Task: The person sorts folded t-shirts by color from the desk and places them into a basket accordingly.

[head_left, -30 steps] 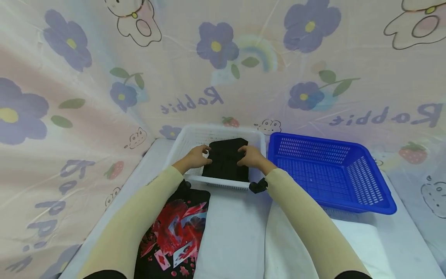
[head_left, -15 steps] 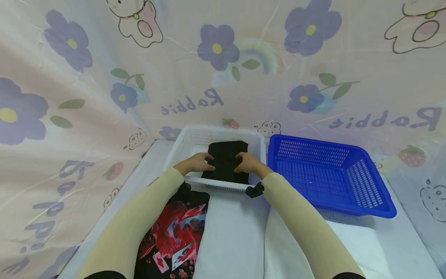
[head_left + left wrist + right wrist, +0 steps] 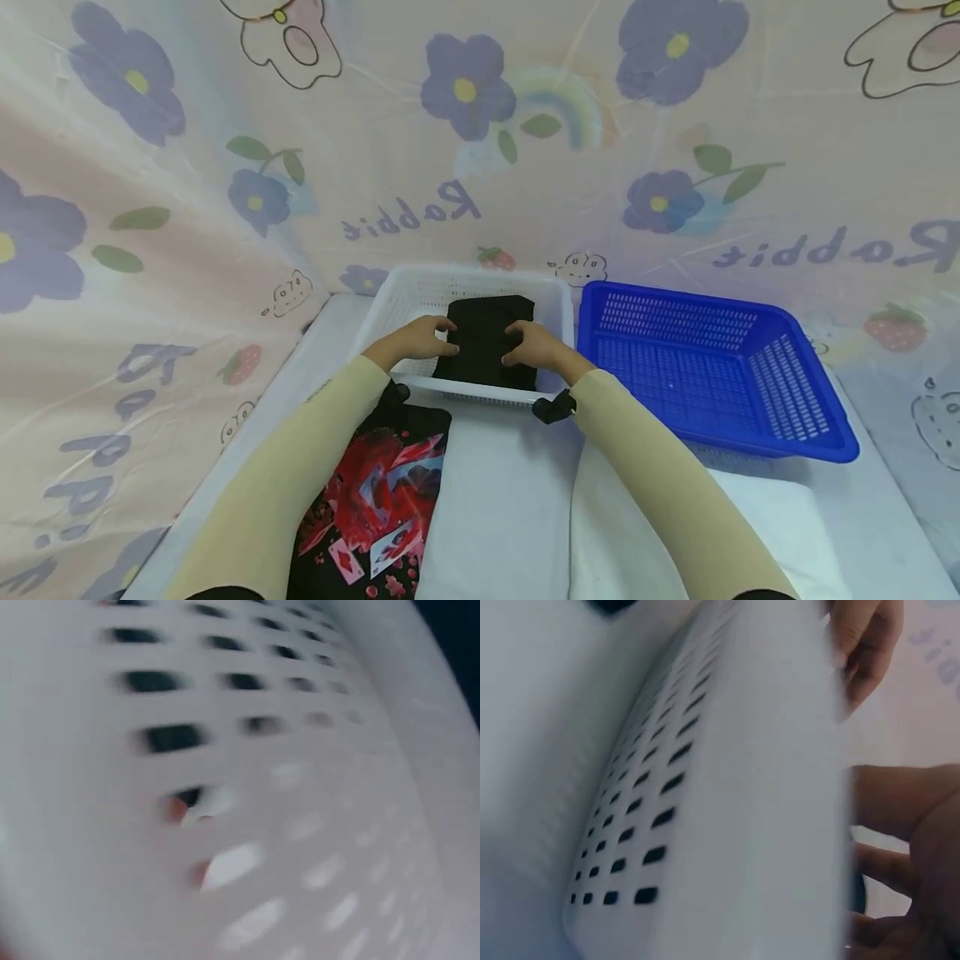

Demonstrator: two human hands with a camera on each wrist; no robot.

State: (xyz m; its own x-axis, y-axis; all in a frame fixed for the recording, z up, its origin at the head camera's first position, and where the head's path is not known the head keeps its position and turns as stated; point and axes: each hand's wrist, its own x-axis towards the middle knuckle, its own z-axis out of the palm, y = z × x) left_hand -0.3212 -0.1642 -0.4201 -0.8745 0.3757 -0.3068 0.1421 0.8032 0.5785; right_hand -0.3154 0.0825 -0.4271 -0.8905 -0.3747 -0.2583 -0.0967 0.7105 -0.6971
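A folded black garment [image 3: 487, 333] lies in the white plastic basket [image 3: 551, 292], toward its right side. My left hand [image 3: 416, 340] reaches over the front rim, thumb and forefinger apart, fingertips right at the cloth's left edge. From the right comes my right hand [image 3: 538, 346], its fingers spread and lightly bent over the cloth's right part. In the right wrist view, the right hand [image 3: 930, 840] shows behind the basket wall [image 3: 772, 787], with part of the left hand [image 3: 866, 637] above. Only the basket's slotted wall [image 3: 300, 787] fills the left wrist view.
A blue plastic basket [image 3: 667, 392] stands right of the white one. In front lie a black garment with a red print [image 3: 382, 500] at left and white cloth [image 3: 622, 508] at right. A patterned curtain [image 3: 480, 167] hangs behind and at left.
Both hands stay at the black garment in the white basket. The left hand's fingertips have shifted slightly rightward and the right hand's slightly leftward over the cloth since one second ago.
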